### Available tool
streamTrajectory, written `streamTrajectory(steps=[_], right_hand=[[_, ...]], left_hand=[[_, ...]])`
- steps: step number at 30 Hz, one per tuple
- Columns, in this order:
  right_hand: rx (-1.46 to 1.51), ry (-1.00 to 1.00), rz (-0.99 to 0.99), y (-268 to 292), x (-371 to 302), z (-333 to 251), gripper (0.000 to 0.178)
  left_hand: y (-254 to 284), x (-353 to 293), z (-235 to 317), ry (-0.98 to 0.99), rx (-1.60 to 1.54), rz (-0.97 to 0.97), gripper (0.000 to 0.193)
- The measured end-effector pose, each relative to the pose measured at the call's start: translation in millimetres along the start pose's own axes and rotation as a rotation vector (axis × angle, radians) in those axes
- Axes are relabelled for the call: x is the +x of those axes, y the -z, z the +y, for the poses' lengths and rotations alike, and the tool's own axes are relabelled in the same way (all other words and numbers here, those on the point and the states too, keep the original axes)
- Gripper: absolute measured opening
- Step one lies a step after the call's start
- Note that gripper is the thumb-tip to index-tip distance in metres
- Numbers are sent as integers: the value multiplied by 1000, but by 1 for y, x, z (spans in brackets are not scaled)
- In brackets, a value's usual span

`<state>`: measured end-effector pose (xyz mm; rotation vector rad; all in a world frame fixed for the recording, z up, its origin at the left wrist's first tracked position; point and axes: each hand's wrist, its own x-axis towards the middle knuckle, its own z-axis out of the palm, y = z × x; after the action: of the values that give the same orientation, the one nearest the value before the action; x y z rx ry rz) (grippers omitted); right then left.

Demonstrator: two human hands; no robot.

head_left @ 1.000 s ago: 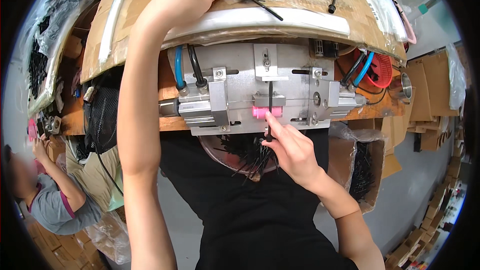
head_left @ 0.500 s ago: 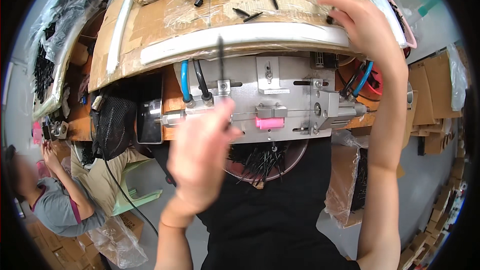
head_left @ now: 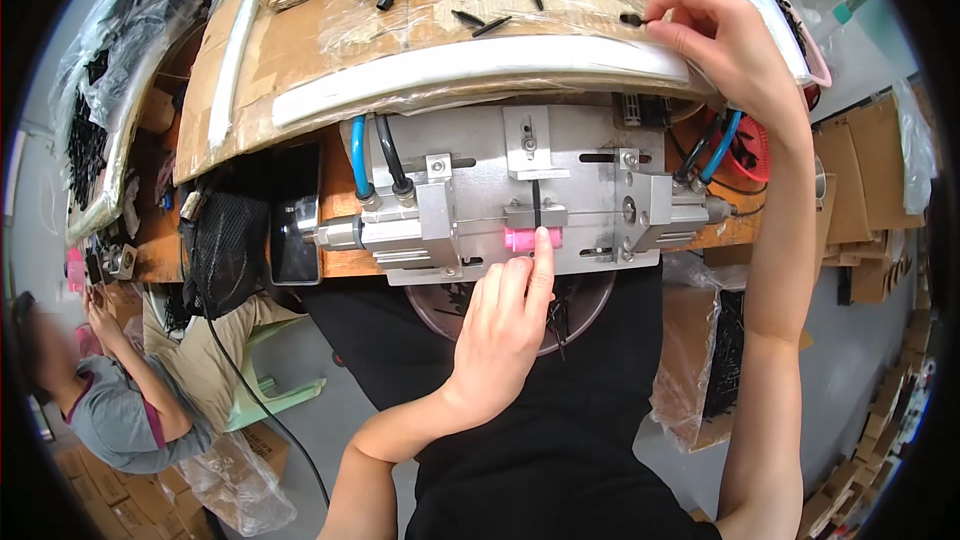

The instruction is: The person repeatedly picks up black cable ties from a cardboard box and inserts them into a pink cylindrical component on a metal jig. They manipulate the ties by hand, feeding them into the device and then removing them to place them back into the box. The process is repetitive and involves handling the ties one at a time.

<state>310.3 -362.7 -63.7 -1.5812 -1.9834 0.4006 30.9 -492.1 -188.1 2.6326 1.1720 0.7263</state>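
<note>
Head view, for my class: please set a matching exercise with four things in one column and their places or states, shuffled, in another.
Things
1. Pink block
2. Left hand
3. Right hand
4. Long white strip

Places or states
A. Along the near edge of the cardboard
B. Black piece at its fingertips
C. On the metal plate
D. Index finger extended, others curled

Pairs: 1-C, 2-D, 3-B, 4-A

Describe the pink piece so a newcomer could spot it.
Find the silver plate at the picture's centre. Near its lower edge, where the left hand points, sits the pink piece. Its colour separates it from the silver block and black rod.
</note>
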Motion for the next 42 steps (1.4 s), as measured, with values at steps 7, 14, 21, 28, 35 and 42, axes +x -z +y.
streamTrajectory(steps=[7, 14, 21, 28, 35, 42], right_hand=[[735, 50, 333, -26, -77, -58, 41], [174, 143, 322, -147, -169, -85, 50], [24, 140, 270, -180, -166, -83, 55], [-59, 55, 96, -156, -162, -98, 52], [-309, 376, 426, -74, -2, -99, 26], [-196, 608, -300, -62, 75, -79, 12]], left_hand=[[4, 0, 0, 25, -26, -55, 67], [40, -2, -4, 161, -167, 144, 72], [45, -13, -8, 216, -191, 131, 74], [49, -15, -13, 208, -193, 119, 71], [68, -11, -28, 265, -268, 136, 72], [87, 8, -50, 268, -297, 246, 60]])
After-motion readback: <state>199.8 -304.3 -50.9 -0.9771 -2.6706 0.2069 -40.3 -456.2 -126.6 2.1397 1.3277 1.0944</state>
